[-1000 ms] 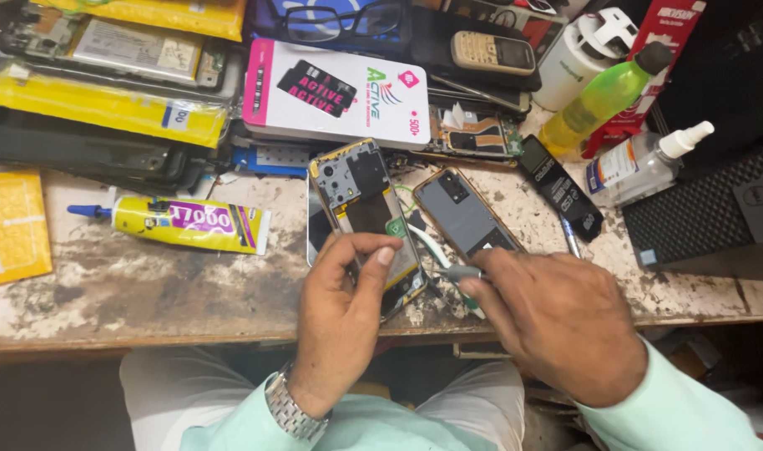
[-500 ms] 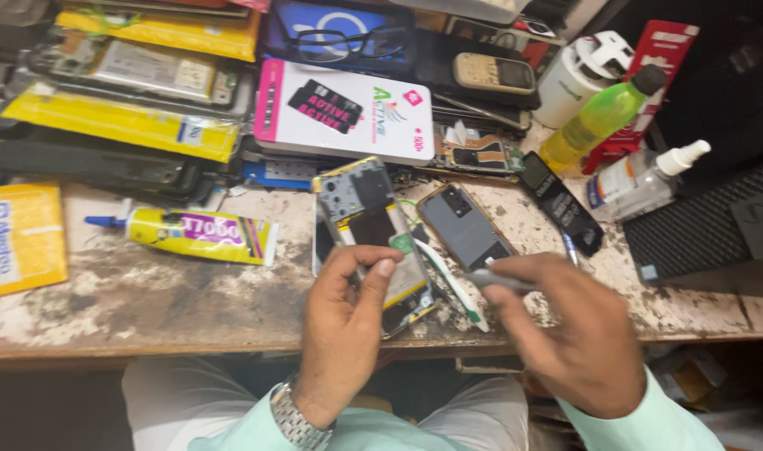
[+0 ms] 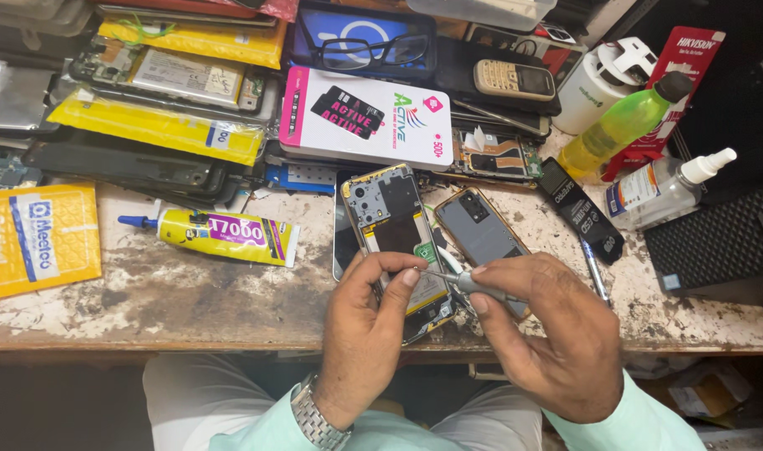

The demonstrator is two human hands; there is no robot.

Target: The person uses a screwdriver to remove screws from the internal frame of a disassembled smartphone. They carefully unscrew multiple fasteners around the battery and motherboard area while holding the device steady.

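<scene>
The left hand (image 3: pixel 366 334) pinches the opened phone (image 3: pixel 396 242) lying on the tabletop (image 3: pixel 148 292); the right hand (image 3: pixel 548 334) grips a thin screwdriver (image 3: pixel 461 280). The phone looks light, stiff and fragile; hold its edges.

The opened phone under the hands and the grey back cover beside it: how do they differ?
The opened phone shows its inner parts inside a gold rim; the grey cover is a plain closed panel. The left hand holds the phone and the screwdriver in the right hand points at it; the cover lies partly under the right hand. Both lie flat on the table.
</scene>
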